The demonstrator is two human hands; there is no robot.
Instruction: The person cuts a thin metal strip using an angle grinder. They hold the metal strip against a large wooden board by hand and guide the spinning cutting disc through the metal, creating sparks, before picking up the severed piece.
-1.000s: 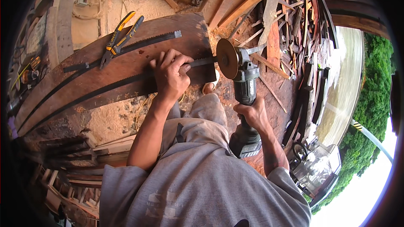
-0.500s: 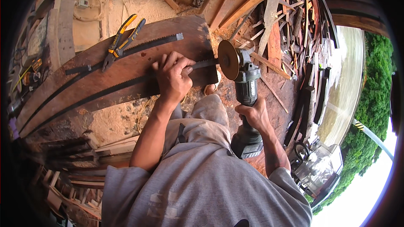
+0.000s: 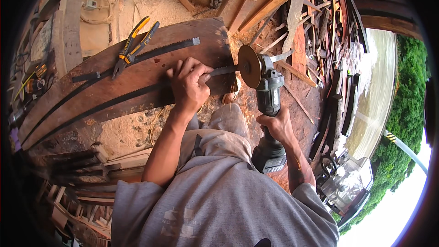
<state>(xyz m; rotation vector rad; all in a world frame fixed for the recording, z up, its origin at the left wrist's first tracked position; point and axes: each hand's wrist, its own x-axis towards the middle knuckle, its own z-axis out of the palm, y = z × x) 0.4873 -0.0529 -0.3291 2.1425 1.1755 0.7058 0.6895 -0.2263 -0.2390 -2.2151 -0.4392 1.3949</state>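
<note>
With fingers curled, my left hand [image 3: 190, 82] grips a long dark toothed saw blade [image 3: 114, 98] and holds it down on a reddish-brown wooden board [image 3: 201, 34]. The blade's right end juts past the board's edge and meets the disc [image 3: 249, 66] of a cordless angle grinder [image 3: 269, 93]. Wrapped round the grinder's handle is my right hand [image 3: 278, 126]. Fine orange streaks show below the disc. Beyond my left hand, yellow-and-black pliers [image 3: 132, 48] lie partly open across the blade's other toothed length [image 3: 167, 48], and a short toothed piece [image 3: 85, 76] lies left of them.
Long wooden offcuts [image 3: 315, 32] are heaped at the right, with dark strips [image 3: 336, 110] nearer me. Planks [image 3: 279, 0] lean beyond the board. Sawdust [image 3: 132, 130] covers the ground. At the left are a drill-like tool [image 3: 34, 84] and a timber frame [image 3: 71, 27].
The grinder and both hands have shifted only very slightly. Orange streaks now show below the disc. The pliers and board stay nearly in place.
</note>
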